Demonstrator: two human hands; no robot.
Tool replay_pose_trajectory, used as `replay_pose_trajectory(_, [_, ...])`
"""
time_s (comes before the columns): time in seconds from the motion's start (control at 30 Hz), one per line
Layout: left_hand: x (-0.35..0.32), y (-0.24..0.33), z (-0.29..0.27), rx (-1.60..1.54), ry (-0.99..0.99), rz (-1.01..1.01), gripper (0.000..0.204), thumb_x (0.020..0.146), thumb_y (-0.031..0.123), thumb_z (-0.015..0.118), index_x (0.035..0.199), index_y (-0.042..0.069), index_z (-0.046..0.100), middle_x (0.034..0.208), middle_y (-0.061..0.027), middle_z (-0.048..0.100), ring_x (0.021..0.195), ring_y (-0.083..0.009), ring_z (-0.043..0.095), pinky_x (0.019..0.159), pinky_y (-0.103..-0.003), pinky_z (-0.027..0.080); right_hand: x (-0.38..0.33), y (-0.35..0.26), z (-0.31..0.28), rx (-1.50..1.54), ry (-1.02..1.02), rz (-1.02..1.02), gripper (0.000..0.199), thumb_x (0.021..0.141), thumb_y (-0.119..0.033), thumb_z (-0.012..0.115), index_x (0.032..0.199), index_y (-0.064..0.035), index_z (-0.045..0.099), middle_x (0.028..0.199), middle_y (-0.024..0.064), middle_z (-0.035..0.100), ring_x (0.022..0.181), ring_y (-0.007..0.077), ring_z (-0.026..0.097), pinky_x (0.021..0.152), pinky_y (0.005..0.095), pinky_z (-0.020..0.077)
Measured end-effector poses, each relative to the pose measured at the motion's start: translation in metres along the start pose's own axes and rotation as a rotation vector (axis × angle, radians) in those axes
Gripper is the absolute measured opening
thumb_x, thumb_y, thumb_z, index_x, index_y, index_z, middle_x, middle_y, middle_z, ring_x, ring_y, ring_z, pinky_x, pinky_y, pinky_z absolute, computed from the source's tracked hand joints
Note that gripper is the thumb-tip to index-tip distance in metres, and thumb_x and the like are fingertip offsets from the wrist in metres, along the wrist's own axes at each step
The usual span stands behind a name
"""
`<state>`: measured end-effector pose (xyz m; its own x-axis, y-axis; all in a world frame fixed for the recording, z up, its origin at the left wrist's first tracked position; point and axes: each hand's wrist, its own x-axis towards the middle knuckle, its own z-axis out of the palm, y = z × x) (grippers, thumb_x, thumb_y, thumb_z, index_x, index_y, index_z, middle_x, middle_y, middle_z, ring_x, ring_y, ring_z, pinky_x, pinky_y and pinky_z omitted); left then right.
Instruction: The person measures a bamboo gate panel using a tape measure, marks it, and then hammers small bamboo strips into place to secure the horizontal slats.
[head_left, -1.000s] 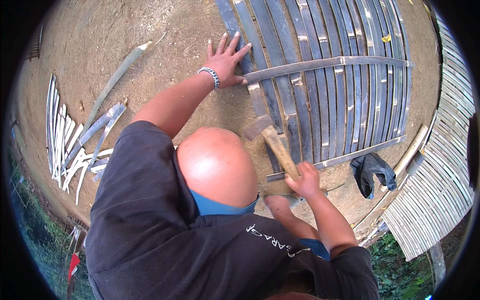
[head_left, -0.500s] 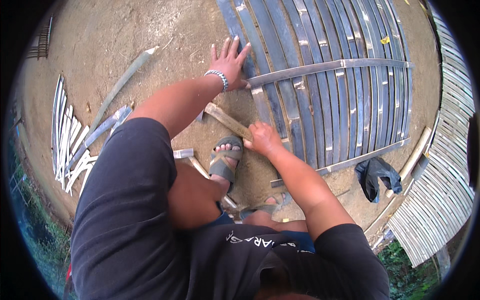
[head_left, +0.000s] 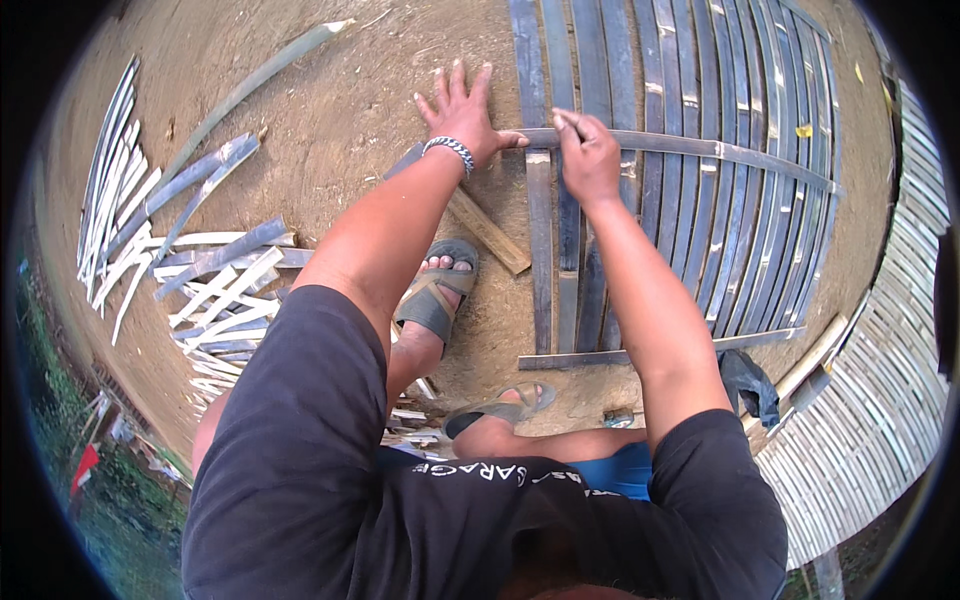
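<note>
The cross slat (head_left: 690,150) lies crosswise over the bamboo mat (head_left: 700,240) on the ground. The right hand (head_left: 588,155) seems pinched on its left end; the left hand (head_left: 462,115) lies flat, spread, just beside.

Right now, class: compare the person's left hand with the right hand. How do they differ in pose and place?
The left hand lies flat with fingers spread, mostly on the dirt; the right hand is curled, pinching the cross strip. The left wrist wears a bracelet; the right is bare. Both touch that strip over the bamboo slats.
</note>
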<state>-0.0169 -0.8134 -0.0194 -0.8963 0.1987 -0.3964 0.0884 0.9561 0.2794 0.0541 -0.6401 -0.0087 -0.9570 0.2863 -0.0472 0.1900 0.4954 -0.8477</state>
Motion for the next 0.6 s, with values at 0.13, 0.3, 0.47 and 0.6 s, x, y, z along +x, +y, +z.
replay_pose_trajectory(0.13, [-0.007,0.009,0.000,-0.024,0.042,0.016,0.115,0.066,0.058,0.087,0.159,0.026,0.027,0.168,-0.0146,0.015,0.156,-0.0349,0.006,0.122,-0.064,0.004,0.018,0.031,0.016,0.088,0.089,0.042,0.022,0.096,-0.022,0.066,0.106,-0.0058,0.076,0.096,0.0155,0.073,0.090,0.0284,0.071,0.080,0.0350,0.0541])
replay_pose_trajectory(0.3, [-0.039,0.014,0.031,-0.225,0.411,0.336,0.025,0.080,0.017,0.079,0.103,0.014,0.071,0.118,-0.0050,0.064,0.117,-0.0283,0.055,0.103,-0.057,0.039,0.018,0.041,0.019,0.052,0.093,-0.016,0.024,0.099,-0.024,0.066,0.109,-0.0036,0.075,0.087,0.0034,0.070,0.078,0.0097,0.065,0.072,0.0260,0.0520])
replay_pose_trajectory(0.47, [-0.044,0.028,0.054,-0.495,0.447,0.329,0.013,0.086,0.006,0.067,0.099,0.008,0.069,0.093,-0.0119,0.067,0.091,-0.0328,0.064,0.084,-0.040,0.053,0.016,0.031,0.013,0.141,0.013,0.058,0.022,0.096,-0.023,0.068,0.106,-0.0047,0.076,0.086,0.0105,0.070,0.081,0.0202,0.068,0.075,0.0324,0.0525])
replay_pose_trajectory(0.6, [-0.042,0.032,0.054,-0.582,0.432,0.268,0.016,0.087,0.006,0.067,0.103,0.007,0.067,0.095,-0.0133,0.067,0.093,-0.0348,0.064,0.086,-0.043,0.052,0.024,0.048,-0.001,0.309,-0.175,0.059,0.024,0.096,-0.019,0.068,0.112,-0.0024,0.075,0.091,0.0064,0.071,0.084,0.0151,0.067,0.076,0.0291,0.0518])
